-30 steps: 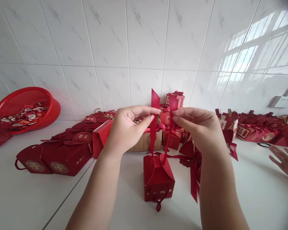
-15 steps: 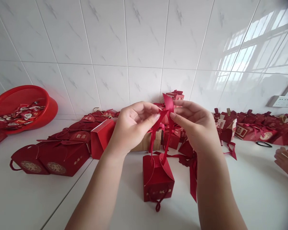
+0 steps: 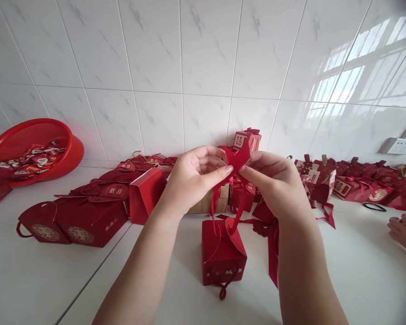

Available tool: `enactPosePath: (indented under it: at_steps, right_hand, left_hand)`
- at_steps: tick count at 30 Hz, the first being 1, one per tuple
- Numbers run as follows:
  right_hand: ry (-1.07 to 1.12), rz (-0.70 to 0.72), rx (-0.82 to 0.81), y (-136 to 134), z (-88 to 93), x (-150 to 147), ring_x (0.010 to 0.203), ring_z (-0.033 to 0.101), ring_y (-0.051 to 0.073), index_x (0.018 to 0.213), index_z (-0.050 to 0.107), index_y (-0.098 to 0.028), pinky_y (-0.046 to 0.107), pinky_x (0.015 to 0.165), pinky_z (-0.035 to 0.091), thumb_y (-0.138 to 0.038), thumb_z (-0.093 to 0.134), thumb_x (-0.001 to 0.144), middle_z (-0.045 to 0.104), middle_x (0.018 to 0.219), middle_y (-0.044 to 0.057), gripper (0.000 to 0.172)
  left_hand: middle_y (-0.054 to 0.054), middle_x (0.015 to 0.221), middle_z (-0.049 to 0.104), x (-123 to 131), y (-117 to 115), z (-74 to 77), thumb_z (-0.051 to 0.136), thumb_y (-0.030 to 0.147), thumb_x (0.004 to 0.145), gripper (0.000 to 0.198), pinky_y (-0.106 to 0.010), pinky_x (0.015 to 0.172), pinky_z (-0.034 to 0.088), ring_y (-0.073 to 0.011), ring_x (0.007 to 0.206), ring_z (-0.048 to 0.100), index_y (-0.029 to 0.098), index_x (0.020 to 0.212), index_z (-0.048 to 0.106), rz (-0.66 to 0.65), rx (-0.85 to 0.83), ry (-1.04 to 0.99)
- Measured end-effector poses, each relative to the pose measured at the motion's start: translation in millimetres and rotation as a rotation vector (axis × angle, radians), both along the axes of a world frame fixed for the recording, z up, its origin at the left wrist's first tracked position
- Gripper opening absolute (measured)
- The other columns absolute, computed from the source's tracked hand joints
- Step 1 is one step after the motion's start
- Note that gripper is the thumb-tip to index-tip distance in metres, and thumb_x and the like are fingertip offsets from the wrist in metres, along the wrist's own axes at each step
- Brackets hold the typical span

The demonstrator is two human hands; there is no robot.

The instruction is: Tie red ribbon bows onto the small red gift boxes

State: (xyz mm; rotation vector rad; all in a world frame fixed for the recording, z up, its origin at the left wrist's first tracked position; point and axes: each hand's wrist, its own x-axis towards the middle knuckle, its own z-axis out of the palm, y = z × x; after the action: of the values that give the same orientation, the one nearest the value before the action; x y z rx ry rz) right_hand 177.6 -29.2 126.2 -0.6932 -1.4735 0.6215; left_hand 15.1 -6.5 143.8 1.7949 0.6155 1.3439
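Note:
A small red gift box (image 3: 223, 258) stands on the white counter (image 3: 47, 280) in front of me, with a red ribbon (image 3: 236, 159) rising from its top. My left hand (image 3: 192, 180) pinches one strand of the ribbon between thumb and fingers. My right hand (image 3: 274, 183) pinches the other strand, and the two ends cross between my fingertips above the box.
Several red gift boxes (image 3: 94, 216) lie flat at the left, and more (image 3: 358, 185) line the wall at the right. A red basin (image 3: 34, 151) of wrapped sweets sits far left. Another person's hand (image 3: 404, 230) rests at the right edge. A cardboard box (image 3: 209, 203) stands behind.
The two ribbon ends, first held upright and apart, have been brought together and crossed between my fingertips. The other person's hand has drawn back toward the right edge.

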Motion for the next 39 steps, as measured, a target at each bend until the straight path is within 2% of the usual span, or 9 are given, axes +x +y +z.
enactPosePath:
  at_steps: [6, 11, 19, 21, 24, 27, 30, 34, 39]
  right_hand:
    - [-0.060, 0.010, 0.013, 0, -0.5, 1, 0.074, 0.064, 0.015, 0.085, 0.067, -0.021, 0.028, 0.068, 0.054, -0.027, 0.066, 0.081, 0.067, 0.078, 0.001, 0.007]
    - [-0.157, 0.144, -0.006, -3, 2.9, 2, 0.086, 0.064, 0.016, 0.107, 0.064, -0.028, 0.028, 0.073, 0.055, -0.028, 0.063, 0.083, 0.067, 0.103, 0.002, 0.024]
    - [-0.142, 0.132, -0.042, 7, -1.7, 0, 0.080, 0.065, 0.016, 0.106, 0.067, -0.025, 0.029, 0.071, 0.055, -0.039, 0.058, 0.087, 0.070, 0.091, 0.003, 0.026]
    - [-0.115, 0.141, -0.041, 10, -3.4, 0, 0.082, 0.066, 0.017, 0.102, 0.068, -0.025, 0.029, 0.070, 0.055, -0.040, 0.060, 0.086, 0.070, 0.093, 0.003, 0.024]
    - [-0.094, 0.152, -0.028, 11, -3.9, 1, 0.080, 0.066, 0.016, 0.096, 0.070, -0.026, 0.029, 0.070, 0.054, -0.040, 0.061, 0.085, 0.071, 0.090, 0.001, 0.019]
    - [-0.157, 0.166, 0.005, 8, -2.9, 5, 0.079, 0.065, 0.017, 0.091, 0.070, -0.025, 0.032, 0.073, 0.053, -0.036, 0.060, 0.086, 0.070, 0.085, 0.001, 0.015]
    - [-0.300, 0.108, 0.063, 4, -1.4, 11, 0.081, 0.063, 0.018, 0.087, 0.069, -0.022, 0.034, 0.076, 0.051, -0.027, 0.059, 0.086, 0.067, 0.085, 0.003, 0.012]
    - [-0.478, -0.061, 0.174, 0, 1.2, 14, 0.076, 0.060, 0.016, 0.081, 0.071, -0.021, 0.030, 0.069, 0.049, -0.012, 0.059, 0.078, 0.065, 0.083, 0.003, 0.015]
    - [-0.536, -0.199, 0.257, -3, 3.0, 12, 0.071, 0.059, 0.015, 0.079, 0.072, -0.021, 0.028, 0.064, 0.047, -0.006, 0.058, 0.074, 0.064, 0.080, 0.002, 0.021]
  left_hand:
    - [-0.005, 0.087, 0.070, 0, 3, -1.0, 0.072, 0.025, 0.073, 0.015, -0.029, 0.077, 0.055, -0.0174, 0.083, 0.066, 0.016, 0.084, 0.066, -0.017, 0.022, -0.024]
    - [-0.005, 0.084, 0.071, -1, 4, -2.4, 0.070, 0.027, 0.076, 0.012, -0.030, 0.071, 0.055, -0.0179, 0.078, 0.067, 0.016, 0.082, 0.066, 0.025, 0.068, 0.004]
    - [-0.004, 0.077, 0.069, -4, 8, -2.9, 0.072, 0.029, 0.073, 0.013, -0.027, 0.061, 0.051, -0.0180, 0.074, 0.065, 0.018, 0.075, 0.066, 0.143, 0.156, 0.106]
    - [-0.004, 0.082, 0.069, -5, 9, -2.3, 0.071, 0.027, 0.074, 0.012, -0.028, 0.067, 0.052, -0.0177, 0.078, 0.065, 0.018, 0.078, 0.065, 0.109, 0.142, 0.110]
    - [-0.004, 0.090, 0.069, -7, 9, -0.6, 0.065, 0.026, 0.078, 0.014, -0.029, 0.074, 0.051, -0.0169, 0.083, 0.065, 0.019, 0.090, 0.061, -0.037, 0.025, 0.161]
    - [-0.003, 0.089, 0.069, -11, 9, 0.6, 0.059, 0.023, 0.083, 0.016, -0.028, 0.072, 0.048, -0.0155, 0.081, 0.064, 0.020, 0.099, 0.057, -0.138, -0.100, 0.222]
    - [-0.002, 0.085, 0.068, -12, 11, 0.4, 0.056, 0.019, 0.082, 0.019, -0.028, 0.068, 0.046, -0.0149, 0.077, 0.063, 0.020, 0.101, 0.054, -0.142, -0.134, 0.204]
    - [0.000, 0.076, 0.064, -10, 15, -0.3, 0.056, 0.019, 0.079, 0.020, -0.028, 0.065, 0.044, -0.0147, 0.071, 0.061, 0.020, 0.099, 0.054, -0.084, -0.175, 0.192]
    - [-0.002, 0.083, 0.065, -8, 18, 0.8, 0.054, 0.021, 0.078, 0.016, -0.031, 0.071, 0.047, -0.0172, 0.080, 0.062, 0.019, 0.094, 0.057, -0.091, -0.234, 0.135]
